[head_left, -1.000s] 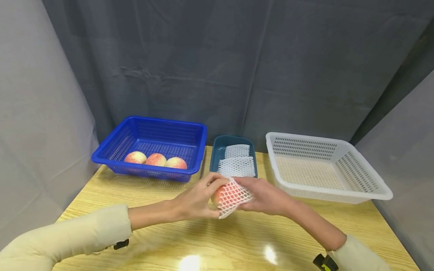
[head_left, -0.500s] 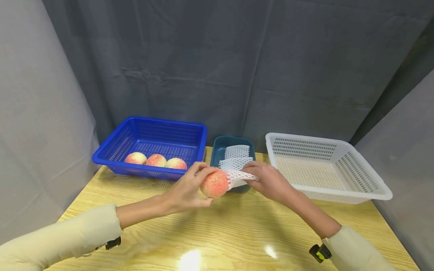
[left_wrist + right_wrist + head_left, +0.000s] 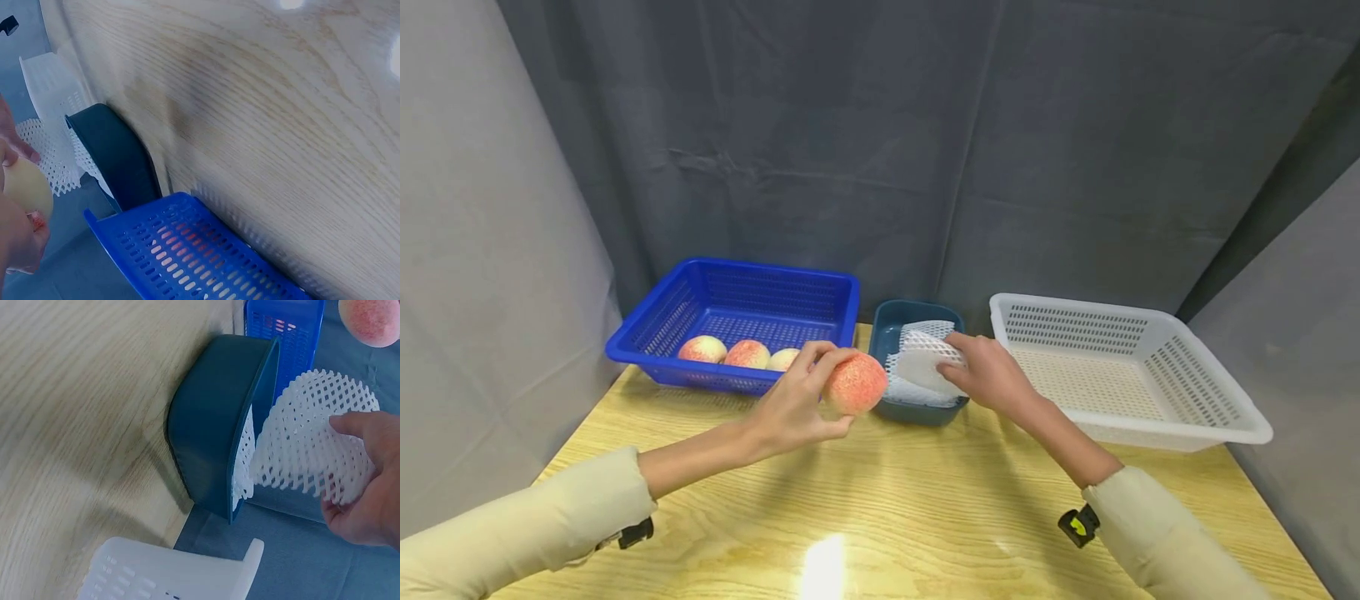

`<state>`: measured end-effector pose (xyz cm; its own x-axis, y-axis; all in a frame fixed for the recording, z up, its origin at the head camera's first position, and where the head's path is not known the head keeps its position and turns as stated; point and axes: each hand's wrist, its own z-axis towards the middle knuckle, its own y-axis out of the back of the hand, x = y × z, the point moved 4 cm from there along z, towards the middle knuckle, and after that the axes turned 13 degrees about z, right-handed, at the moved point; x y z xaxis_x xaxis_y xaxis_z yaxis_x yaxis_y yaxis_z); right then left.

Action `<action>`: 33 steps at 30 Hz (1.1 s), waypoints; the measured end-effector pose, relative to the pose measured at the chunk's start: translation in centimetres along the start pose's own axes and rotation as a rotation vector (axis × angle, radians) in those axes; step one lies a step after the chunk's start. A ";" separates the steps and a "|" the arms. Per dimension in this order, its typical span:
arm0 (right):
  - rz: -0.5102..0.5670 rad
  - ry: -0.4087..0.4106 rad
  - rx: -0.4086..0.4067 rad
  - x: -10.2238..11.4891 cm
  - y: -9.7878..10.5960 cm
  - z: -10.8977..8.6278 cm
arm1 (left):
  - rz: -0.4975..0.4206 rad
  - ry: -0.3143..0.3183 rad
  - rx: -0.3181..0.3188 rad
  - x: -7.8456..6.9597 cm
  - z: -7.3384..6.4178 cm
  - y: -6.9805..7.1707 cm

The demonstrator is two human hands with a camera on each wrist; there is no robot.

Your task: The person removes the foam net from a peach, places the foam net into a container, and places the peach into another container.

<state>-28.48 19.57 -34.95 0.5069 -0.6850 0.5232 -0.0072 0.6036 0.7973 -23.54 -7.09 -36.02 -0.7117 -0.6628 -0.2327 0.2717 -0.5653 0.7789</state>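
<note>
In the head view my left hand [image 3: 797, 400] grips a red-and-yellow peach [image 3: 856, 385] above the table, in front of the blue basket. My right hand [image 3: 992, 375] pinches a white foam fruit net [image 3: 925, 367] between thumb and fingers, over the small teal bin [image 3: 917, 414]. Peach and net are apart. The right wrist view shows the held foam net [image 3: 312, 437] spread flat and hanging beside the bin's rim, with the peach [image 3: 374, 320] beyond it. More foam nets [image 3: 927, 327] lie inside the bin.
A blue perforated basket [image 3: 775, 270] at the left holds several peaches [image 3: 747, 354]. The white perforated basket [image 3: 1127, 307] stands at the right. Wooden table [image 3: 880, 508] lies under everything, and a dark curtain [image 3: 880, 150] hangs behind.
The net has come off the peach. My left hand has moved left with the bare peach, while my right hand has lifted the net up and back over the teal bin.
</note>
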 end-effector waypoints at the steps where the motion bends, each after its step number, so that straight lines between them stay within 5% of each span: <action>1: -0.005 -0.006 -0.006 -0.1 0.0 0.3 | -0.004 0.004 -0.002 0.1 0.0 0.1; 17: -0.019 -0.014 -0.077 -1.5 -2.0 3.5 | -0.011 0.096 -0.011 2.1 0.2 1.5; 33: -0.220 0.205 -0.076 -3.5 -5.9 3.9 | 0.084 0.168 -0.034 5.2 -0.1 3.0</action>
<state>-33.62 16.86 -40.29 0.6528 -0.7107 0.2622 0.1827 0.4837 0.8559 -26.39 -12.24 -34.95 -0.5680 -0.7796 -0.2638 0.3496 -0.5187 0.7802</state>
